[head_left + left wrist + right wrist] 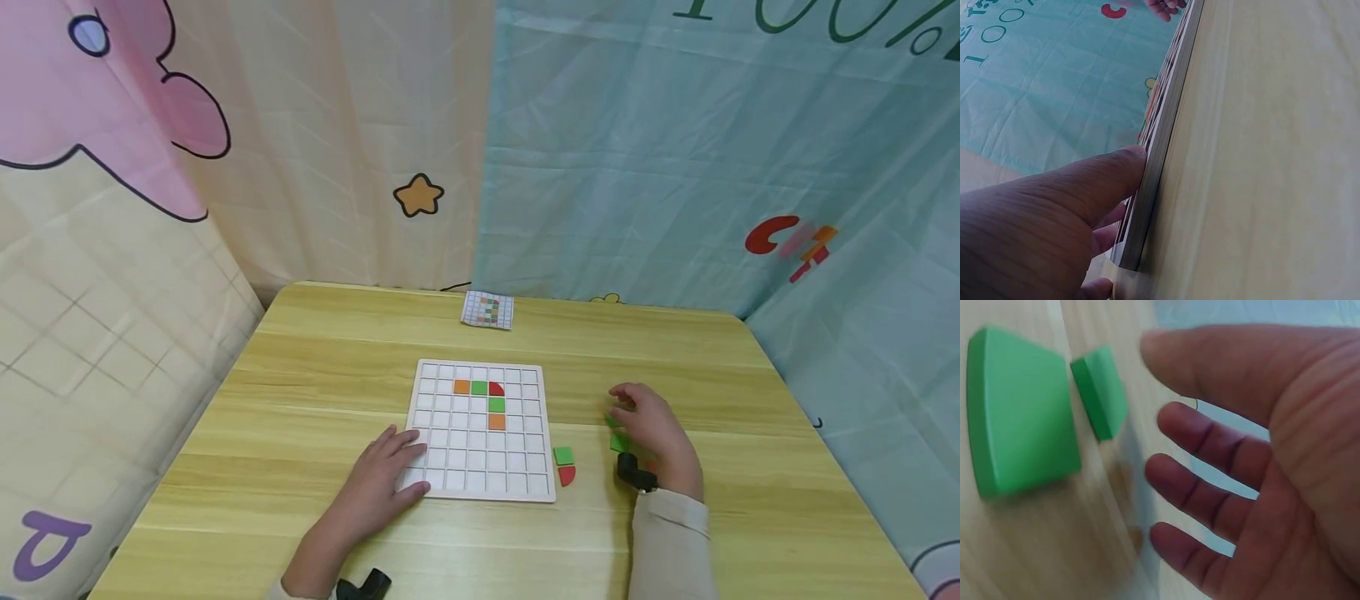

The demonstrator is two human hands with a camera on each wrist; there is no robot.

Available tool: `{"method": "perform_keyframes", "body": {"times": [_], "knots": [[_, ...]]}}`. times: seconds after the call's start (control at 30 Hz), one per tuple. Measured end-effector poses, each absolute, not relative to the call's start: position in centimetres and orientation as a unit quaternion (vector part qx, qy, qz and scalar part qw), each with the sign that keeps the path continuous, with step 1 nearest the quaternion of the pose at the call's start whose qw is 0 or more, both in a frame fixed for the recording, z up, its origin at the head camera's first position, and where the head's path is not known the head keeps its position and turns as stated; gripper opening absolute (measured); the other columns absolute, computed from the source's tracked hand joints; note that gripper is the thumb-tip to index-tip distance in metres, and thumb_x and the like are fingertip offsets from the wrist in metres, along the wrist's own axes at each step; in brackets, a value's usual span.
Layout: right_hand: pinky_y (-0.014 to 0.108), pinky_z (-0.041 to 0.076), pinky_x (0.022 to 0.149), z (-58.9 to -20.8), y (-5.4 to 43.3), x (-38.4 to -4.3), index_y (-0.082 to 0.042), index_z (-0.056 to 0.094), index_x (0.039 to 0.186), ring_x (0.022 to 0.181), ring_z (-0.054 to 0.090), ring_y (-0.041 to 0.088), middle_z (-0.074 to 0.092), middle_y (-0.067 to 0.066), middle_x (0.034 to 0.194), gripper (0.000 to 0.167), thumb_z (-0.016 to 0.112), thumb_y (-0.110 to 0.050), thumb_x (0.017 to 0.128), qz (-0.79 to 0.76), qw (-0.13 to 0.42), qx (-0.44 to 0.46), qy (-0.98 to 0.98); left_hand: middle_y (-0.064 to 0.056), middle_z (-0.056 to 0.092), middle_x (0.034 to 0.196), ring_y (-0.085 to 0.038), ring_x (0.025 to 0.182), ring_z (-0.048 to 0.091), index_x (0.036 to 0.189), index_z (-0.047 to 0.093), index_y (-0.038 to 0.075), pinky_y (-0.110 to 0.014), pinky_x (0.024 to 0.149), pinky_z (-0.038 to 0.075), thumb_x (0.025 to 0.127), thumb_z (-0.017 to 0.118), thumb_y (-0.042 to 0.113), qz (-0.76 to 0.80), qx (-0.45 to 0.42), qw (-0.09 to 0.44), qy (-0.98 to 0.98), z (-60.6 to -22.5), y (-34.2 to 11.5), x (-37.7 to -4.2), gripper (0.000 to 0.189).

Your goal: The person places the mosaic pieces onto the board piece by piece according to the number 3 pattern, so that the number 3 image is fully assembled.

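Observation:
A white gridded board [457, 461] lies on the table. My left hand [378, 477] rests at its lower left corner with the fingers spread; in the left wrist view the thumb [1104, 181] lies against the board's edge [1154, 169]. On the grid, an orange square [462, 387], a green square [479, 387] and a red rounded piece [497, 389] form a row, with green and orange squares below the red one. Right of the board, my right hand [658, 429] is over two green pieces [618, 442]. Its relaxed fingers are apart from the nearer green piece [1025, 419] and hold nothing.
Close to the board's right edge lie another green square [563, 456] and a red rounded piece [567, 476]. A small printed card [487, 310] with a coloured grid pattern is at the table's far edge. Printed curtains [600, 167] hang behind and beside the table.

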State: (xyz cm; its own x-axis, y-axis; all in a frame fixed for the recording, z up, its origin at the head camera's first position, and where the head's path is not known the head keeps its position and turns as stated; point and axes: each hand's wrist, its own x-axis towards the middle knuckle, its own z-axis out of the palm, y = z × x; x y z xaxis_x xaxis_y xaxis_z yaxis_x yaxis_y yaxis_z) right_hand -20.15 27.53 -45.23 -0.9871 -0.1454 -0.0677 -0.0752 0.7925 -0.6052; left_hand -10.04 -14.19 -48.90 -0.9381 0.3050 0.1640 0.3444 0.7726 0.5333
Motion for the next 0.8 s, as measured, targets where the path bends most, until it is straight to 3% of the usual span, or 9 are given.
{"method": "perform_keyframes", "body": {"times": [0.23, 0.47, 0.8], "knots": [[0.057, 0.044, 0.100, -45.6, 28.4, -19.6, 0.007, 0.057, 0.128, 0.118, 0.053, 0.044, 0.055, 0.026, 0.126, 0.036, 0.064, -0.004, 0.094, -0.351, 0.089, -0.066, 0.930, -0.013, 0.054, 0.141, -0.045, 0.139, 0.035, 0.128, 0.065, 0.006, -0.059, 0.114, 0.027, 0.085, 0.078, 0.028, -0.284, -0.175, 0.038, -0.942, -49.0, -14.2, -10.1, 0.050], [0.056, 0.044, 0.095, -46.2, 28.4, -20.0, 0.004, 0.064, 0.117, 0.108, 0.052, 0.040, 0.058, 0.023, 0.119, 0.025, 0.064, -0.004, 0.093, -0.312, 0.058, -0.100, 0.943, -0.013, 0.054, 0.141, -0.045, 0.139, 0.035, 0.128, 0.065, 0.005, -0.059, 0.114, 0.027, 0.085, 0.078, 0.028, -0.283, -0.178, 0.039, -0.942, -49.0, -14.2, -10.2, 0.050], [0.051, 0.045, 0.088, -46.5, 28.3, -20.3, 0.004, 0.065, 0.117, 0.101, 0.050, 0.037, 0.059, 0.021, 0.114, 0.026, 0.064, -0.002, 0.091, -0.305, 0.048, -0.092, 0.947, -0.014, 0.054, 0.140, -0.046, 0.138, 0.035, 0.127, 0.065, 0.004, -0.059, 0.114, 0.027, 0.085, 0.079, 0.027, -0.283, -0.178, 0.040, -0.941, -49.1, -14.2, -10.2, 0.050]]}}
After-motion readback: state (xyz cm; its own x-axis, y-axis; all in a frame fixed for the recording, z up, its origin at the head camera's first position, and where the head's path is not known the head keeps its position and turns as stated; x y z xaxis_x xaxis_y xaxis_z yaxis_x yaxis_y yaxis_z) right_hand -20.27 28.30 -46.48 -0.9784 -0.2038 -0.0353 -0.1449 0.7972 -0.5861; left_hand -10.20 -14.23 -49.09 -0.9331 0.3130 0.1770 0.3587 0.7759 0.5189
